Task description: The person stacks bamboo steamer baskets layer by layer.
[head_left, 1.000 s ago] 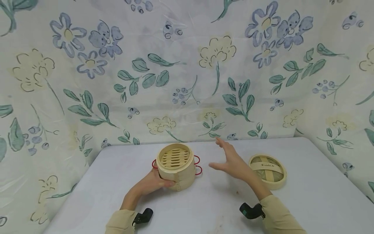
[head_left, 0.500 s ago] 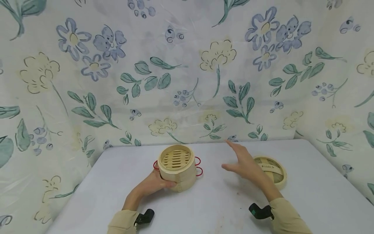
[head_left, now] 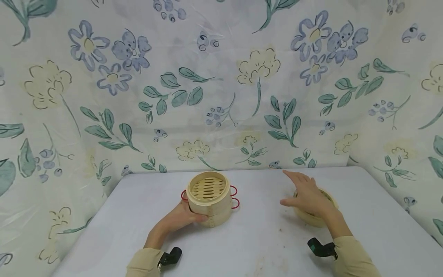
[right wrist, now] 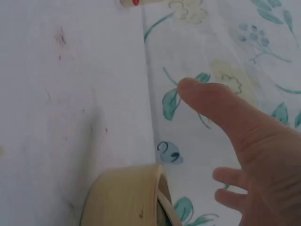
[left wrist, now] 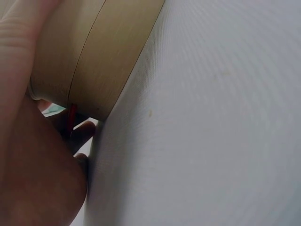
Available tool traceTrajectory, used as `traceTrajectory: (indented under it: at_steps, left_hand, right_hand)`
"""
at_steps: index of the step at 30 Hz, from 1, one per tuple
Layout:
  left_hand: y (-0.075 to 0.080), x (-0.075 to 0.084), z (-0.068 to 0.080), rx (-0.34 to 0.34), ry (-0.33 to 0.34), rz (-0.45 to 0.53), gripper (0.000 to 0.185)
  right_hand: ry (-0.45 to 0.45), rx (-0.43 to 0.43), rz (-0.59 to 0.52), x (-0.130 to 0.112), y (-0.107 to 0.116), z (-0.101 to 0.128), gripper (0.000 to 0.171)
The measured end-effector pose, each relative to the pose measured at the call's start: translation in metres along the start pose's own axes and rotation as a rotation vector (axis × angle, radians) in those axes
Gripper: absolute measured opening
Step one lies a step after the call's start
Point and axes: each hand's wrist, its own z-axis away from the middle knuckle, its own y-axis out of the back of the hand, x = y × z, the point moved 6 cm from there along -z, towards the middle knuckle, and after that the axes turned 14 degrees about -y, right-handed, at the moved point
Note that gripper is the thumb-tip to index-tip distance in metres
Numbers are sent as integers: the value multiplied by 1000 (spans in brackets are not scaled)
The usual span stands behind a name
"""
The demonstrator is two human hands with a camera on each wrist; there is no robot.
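Note:
A two-tier bamboo steamer (head_left: 211,200) with a slatted top and red loop handles stands left of the table's middle. My left hand (head_left: 181,215) grips its left side, thumb across the front; in the left wrist view the fingers curl behind it near a red handle (left wrist: 71,117). To the right lies the round bamboo lid (head_left: 308,220), partly hidden under my right hand (head_left: 309,196). That hand hovers over the lid with thumb and fingers spread apart, holding nothing. The right wrist view shows the lid (right wrist: 127,197) below the spread fingers.
Both things stand on a white-covered table (head_left: 256,246) with small brownish stains near the front. A floral cloth (head_left: 221,96) hangs behind the table and along its sides. A dark wrist camera (head_left: 322,248) sits at each sleeve.
My right hand has moved rightward, from between the steamer and the lid to above the lid, fingers still spread. The left hand keeps its grip on the steamer, which stays put.

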Motion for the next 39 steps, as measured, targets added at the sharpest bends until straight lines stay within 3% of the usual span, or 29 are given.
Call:
traceTrajectory:
  at_steps: [8, 17, 21, 28, 31, 39]
  left_hand:
    - [0, -2, -2, 8, -11, -12, 95]
    - [0, -2, -2, -2, -6, 5, 95]
    - [0, -3, -2, 1, 12, -4, 95]
    - [0, -1, -6, 34, -47, 13, 100]
    - [0, -1, -4, 18, -19, 4, 98]
    - [0, 0, 0, -4, -2, -9, 95]
  right_hand:
    - [-75, -80, 116, 36, 11, 8, 97]
    - [-86, -107, 51, 53, 17, 11, 101]
    - [-116, -158, 19, 62, 13, 12, 100]
    - [-140, -275, -6, 70, 9, 15, 97]
    - [-146, -311, -22, 73, 5, 16, 96]
    - [-134, -311, -43, 76, 2, 15, 96]
